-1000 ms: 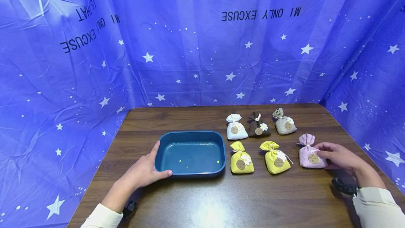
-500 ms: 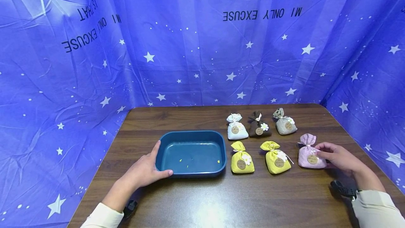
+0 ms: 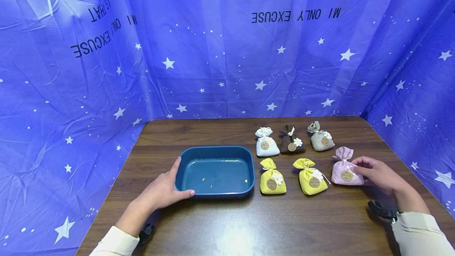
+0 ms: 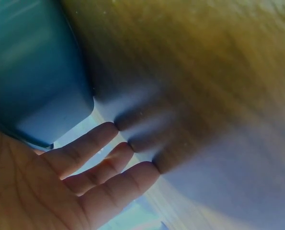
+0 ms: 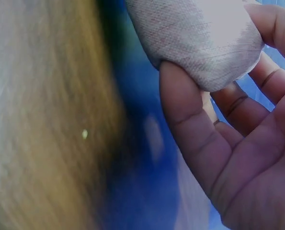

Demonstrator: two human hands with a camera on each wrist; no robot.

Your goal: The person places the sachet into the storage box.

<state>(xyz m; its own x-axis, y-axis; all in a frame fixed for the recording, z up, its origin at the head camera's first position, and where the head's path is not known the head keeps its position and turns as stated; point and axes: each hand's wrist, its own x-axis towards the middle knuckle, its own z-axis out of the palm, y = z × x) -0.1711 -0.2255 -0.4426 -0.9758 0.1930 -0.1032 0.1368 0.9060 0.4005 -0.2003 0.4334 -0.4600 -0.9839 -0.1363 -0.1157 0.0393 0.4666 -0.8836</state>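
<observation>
Pink sachet between the right fingers

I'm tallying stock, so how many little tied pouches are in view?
6. Back row, from left: white pouch, brown pouch, grey pouch. Front row: yellow pouch beside the blue tray, second yellow pouch, then pink pouch in the right hand.

The dark wood-grain table before us
On it we see a blue tray; to its right, a white pouch, a brown pouch and a grey pouch along the back, and, nearer us, two yellow pouches lying slightly apart.
</observation>
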